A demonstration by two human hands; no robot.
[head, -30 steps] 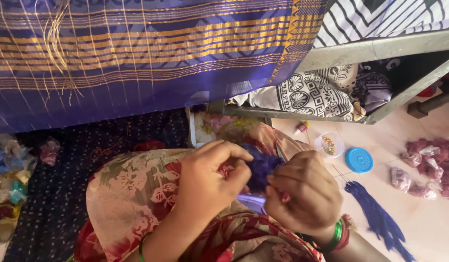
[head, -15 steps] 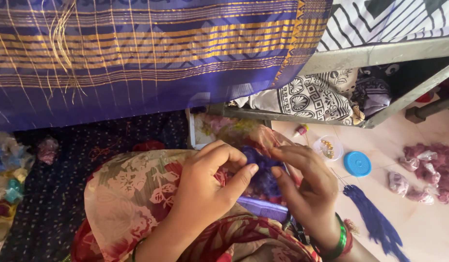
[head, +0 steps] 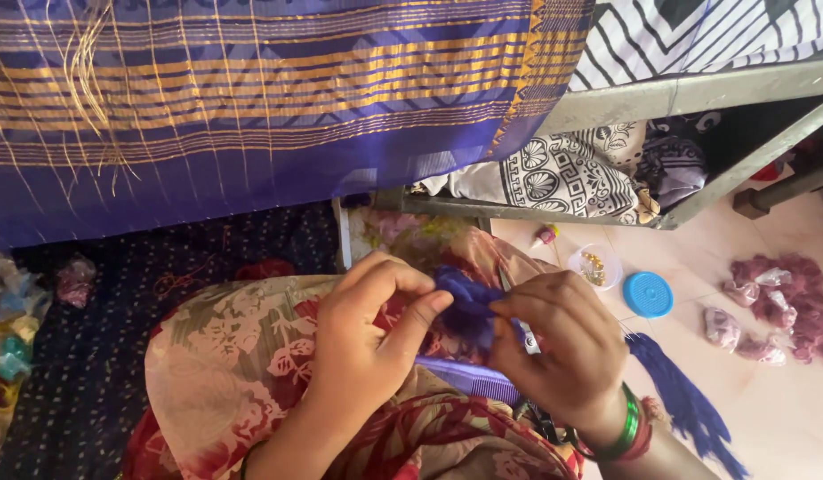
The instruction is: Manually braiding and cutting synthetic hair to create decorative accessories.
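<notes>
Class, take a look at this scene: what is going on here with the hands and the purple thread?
A seated person works over their lap, covered in floral cloth. The left hand and right hand both pinch a small tuft of purple thread between fingertips. A purple and gold striped fabric hangs in front. On the floor to the right lie a blue lid, a small clear cup of beads and a bundle of blue thread.
</notes>
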